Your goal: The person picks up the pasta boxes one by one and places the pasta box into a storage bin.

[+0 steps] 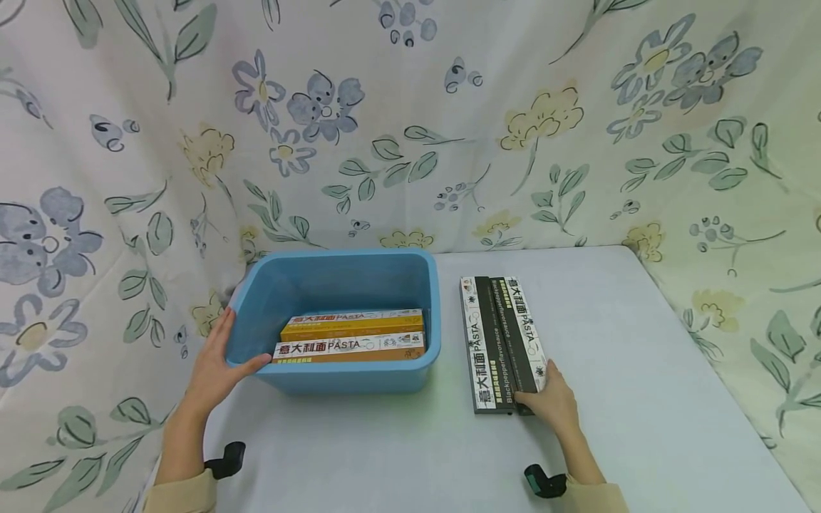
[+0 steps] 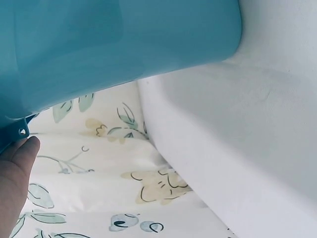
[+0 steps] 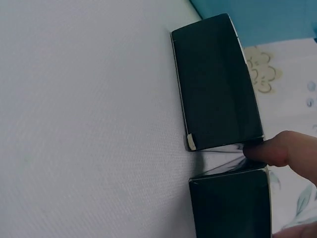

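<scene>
A blue plastic bin [image 1: 359, 381] stands at the left of the table, with my left hand [image 1: 218, 363] gripping its left front corner, thumb over the rim. In the left wrist view, fingertips [image 2: 32, 146] touch the bin's lip. Two pasta boxes lie inside: a yellow one [image 1: 353, 328] behind an orange one [image 1: 349, 348]. To the right of the bin, two black pasta boxes lie flat side by side. My right hand [image 1: 556, 402] pinches the near end of the right black box [image 1: 516, 320]; its thumb sits in the narrow gap beside the left black box [image 1: 484, 342].
The white table [image 1: 385, 456] bears the bin and boxes. Floral curtains [image 1: 398, 128] hang behind and along both sides, close to the bin's left and back. A small black wrist device [image 1: 226, 461] sits on each forearm.
</scene>
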Demonstrator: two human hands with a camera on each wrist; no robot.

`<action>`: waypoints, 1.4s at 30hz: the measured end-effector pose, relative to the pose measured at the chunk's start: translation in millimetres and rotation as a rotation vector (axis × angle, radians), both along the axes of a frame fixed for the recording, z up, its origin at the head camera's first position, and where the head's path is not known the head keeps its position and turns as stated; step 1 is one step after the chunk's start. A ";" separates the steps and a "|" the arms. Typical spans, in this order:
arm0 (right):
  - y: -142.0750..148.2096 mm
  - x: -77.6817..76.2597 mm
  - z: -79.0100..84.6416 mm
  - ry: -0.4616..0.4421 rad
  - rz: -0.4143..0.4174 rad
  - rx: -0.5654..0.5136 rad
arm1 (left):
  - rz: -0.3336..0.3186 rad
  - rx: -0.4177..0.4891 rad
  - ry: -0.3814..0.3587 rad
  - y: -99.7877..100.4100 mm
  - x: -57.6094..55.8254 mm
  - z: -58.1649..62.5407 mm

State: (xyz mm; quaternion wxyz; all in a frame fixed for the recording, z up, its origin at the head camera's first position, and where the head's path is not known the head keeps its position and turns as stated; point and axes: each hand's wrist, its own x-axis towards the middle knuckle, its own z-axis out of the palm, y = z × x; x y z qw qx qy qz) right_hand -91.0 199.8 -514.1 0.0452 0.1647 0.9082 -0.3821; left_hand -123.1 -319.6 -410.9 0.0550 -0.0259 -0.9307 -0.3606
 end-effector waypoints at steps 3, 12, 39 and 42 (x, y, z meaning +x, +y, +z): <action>0.3 -1.1 -1.6 -0.013 -0.015 -0.002 | 0.003 -0.006 0.001 -0.5 0.4 -0.7; -2.1 -6.0 -5.3 -0.006 -0.049 -0.006 | 0.015 -0.012 -0.004 -2.6 2.4 -2.4; 5.3 -4.7 -5.1 0.011 -0.237 -0.230 | 0.009 -0.019 -0.008 0.0 0.9 -1.5; 4.8 -5.2 -2.1 0.010 -0.248 -0.239 | 0.011 -0.017 -0.009 0.8 0.9 -0.7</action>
